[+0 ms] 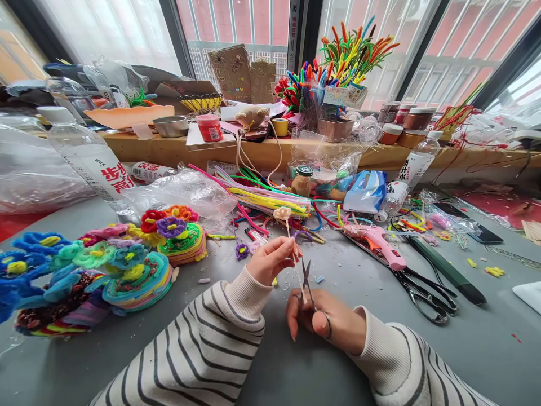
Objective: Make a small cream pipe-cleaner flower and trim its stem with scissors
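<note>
My left hand (273, 260) pinches the stem of a small cream flower (282, 213) that looks made of pipe cleaner. The flower head stands above my fingers, and its pale stem hangs below them. In my right hand (327, 321) is a small pair of scissors (307, 285), thumb through one loop, blades pointing up and slightly apart. The stem's lower end passes close by the blades; whether they touch it I cannot tell. Beyond my hands lie a purple flower (241, 251) and a bundle of coloured pipe cleaners (270, 201).
Finished flower pots (137, 282) crowd the left. On the right lie a pink glue gun (376, 242), large black scissors (426, 296) and a dark green bar (448, 270). A small jar (301, 181) and a blue-white packet (366, 192) stand behind. Scraps dot the grey table (477, 355).
</note>
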